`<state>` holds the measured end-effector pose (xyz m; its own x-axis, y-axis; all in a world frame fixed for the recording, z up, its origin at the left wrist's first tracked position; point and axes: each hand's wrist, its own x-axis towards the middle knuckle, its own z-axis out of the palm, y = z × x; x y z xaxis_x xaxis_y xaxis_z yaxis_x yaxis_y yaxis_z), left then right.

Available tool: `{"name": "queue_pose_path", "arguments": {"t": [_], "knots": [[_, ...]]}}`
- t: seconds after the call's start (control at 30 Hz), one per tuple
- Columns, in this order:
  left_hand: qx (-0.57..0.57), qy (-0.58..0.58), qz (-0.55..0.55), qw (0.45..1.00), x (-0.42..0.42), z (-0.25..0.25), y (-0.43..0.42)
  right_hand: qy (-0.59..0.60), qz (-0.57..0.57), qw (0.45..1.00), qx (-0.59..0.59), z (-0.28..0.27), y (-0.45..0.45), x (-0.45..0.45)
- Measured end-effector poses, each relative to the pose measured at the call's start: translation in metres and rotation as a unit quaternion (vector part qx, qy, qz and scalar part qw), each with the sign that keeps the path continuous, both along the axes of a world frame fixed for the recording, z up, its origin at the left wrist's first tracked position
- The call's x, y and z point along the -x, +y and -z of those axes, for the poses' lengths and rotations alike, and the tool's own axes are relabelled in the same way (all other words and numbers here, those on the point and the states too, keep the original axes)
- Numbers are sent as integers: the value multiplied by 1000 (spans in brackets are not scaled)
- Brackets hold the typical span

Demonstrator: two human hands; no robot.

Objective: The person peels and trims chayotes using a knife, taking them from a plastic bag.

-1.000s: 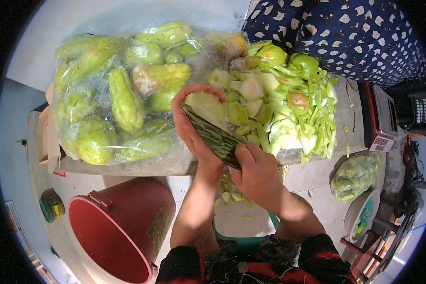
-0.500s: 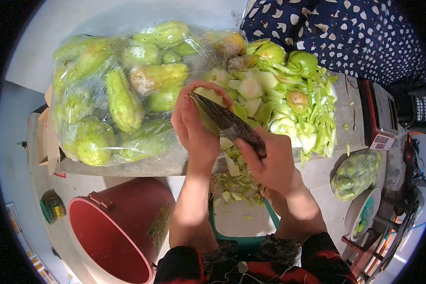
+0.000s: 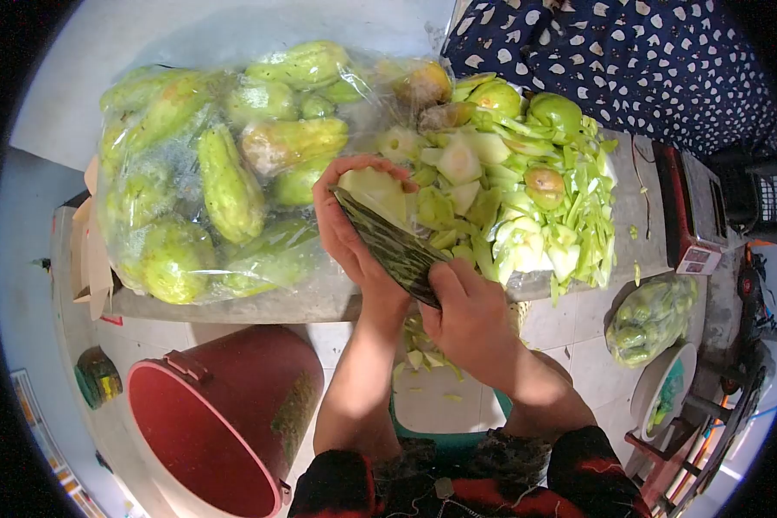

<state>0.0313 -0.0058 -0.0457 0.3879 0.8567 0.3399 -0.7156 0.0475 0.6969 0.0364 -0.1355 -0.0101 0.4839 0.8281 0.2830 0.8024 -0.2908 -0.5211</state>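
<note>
My left hand is wrapped around a pale, peeled green fruit that looks like papaya, held above the table's front edge. In my right hand is a knife with a broad, dark, streaked blade. The blade slants up to the left and lies across the near side of the fruit; its handle is hidden in my fist. Just beyond my hands lies a heap of cut pieces and green peels.
A clear plastic bag of green-yellow fruit covers the table's left part. Below stands a red bucket. Someone in a patterned dark-blue garment is across the table. Another bagged bundle sits at right on the floor.
The knife has moved down and left along the fruit, and its blade face has turned more toward me. My right hand has shifted lower and slightly left.
</note>
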Motion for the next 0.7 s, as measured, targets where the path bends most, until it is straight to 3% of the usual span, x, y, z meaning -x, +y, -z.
{"name": "queue_pose_path", "arguments": {"t": [0.3,0.37,0.6,0.7], "knots": [[-61,45,-37,996,0,-3,1,-23,8,1000,15,-6,-2,2],[38,-96,106,989,-1,-1,2,-42,-12,999,13,-6,-3,0],[69,-103,179,976,1,-4,6,-66,-6,998,13,-2,-2,0],[45,-44,121,991,3,-1,8,14,-1,1000,13,-7,-1,-8]]}}
